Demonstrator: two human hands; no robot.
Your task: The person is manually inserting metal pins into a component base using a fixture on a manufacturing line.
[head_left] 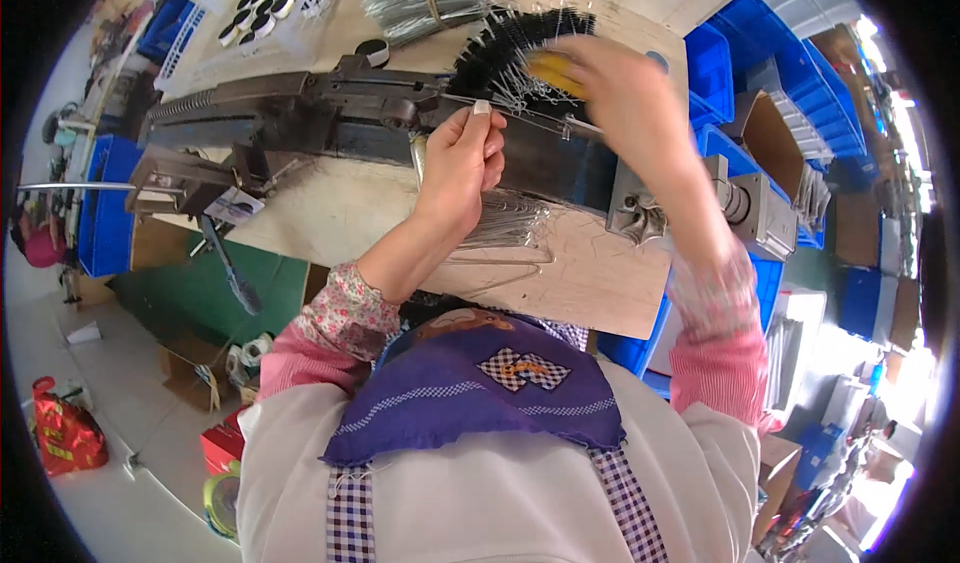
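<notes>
My left hand (462, 163) is closed, thumb and fingertips pinched on a thin metal wire (535, 117) that runs rightward over the dark metal machine (365, 113). My right hand (625, 88) is raised above the machine's right part and blurred by motion. A yellow patch (558, 73) shows at its fingers; whether it is a held thing or a finger cover cannot be made out. Behind the hands lies a heap of black-bristled wire brushes (500, 48), their looped wire ends pointing towards me. Bent metal wires (505, 225) lie on the near side of the machine.
A tied bundle of wires (425, 8) lies at the back of the wooden bench (590, 273). Round black-and-white pieces (262, 11) sit in a clear tray at back left. A grey motor-like unit (765, 218) stands at right, near blue crates (708, 73). A dark lever (232, 273) hangs at left.
</notes>
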